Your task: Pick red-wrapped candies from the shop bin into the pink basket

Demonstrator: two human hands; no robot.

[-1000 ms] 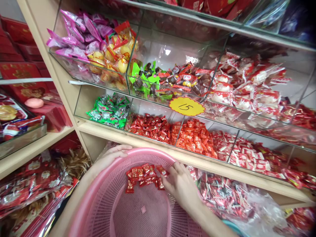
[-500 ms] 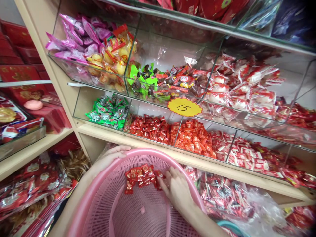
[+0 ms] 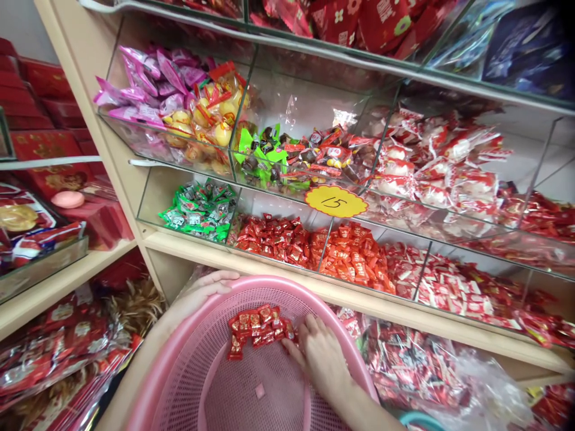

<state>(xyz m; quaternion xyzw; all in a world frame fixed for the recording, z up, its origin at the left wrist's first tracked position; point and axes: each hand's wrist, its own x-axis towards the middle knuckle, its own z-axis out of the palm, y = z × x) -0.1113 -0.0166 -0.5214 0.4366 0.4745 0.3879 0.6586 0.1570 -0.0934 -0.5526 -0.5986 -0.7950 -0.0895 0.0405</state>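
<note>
A round pink plastic basket (image 3: 179, 335) with mesh walls stands before me, tilted so I see into it. My left hand (image 3: 204, 292) grips its far left rim, fingers laid over the edge. Inside, a small cluster of red wrapped candies (image 3: 258, 326) rests against the far wall. My right hand (image 3: 321, 353) reaches into the basket at the cluster's right end, its fingers curled around candies there; the fingertips are partly hidden. One small pale square piece (image 3: 260, 391) lies on the basket's bottom.
Clear shelf bins hold green (image 3: 200, 206), dark red (image 3: 276, 236) and orange-red candies (image 3: 357, 254). Higher bins carry purple and yellow packets. A yellow price tag (image 3: 336, 200) reads 15. Bagged candies (image 3: 408, 365) lie beneath the shelf at right, near a teal rim (image 3: 420, 419).
The view has shifted slightly, so shelves and basket sit a little lower. My right hand stays at the red candies, its fingers slightly moved. My left hand keeps its place on the rim.
</note>
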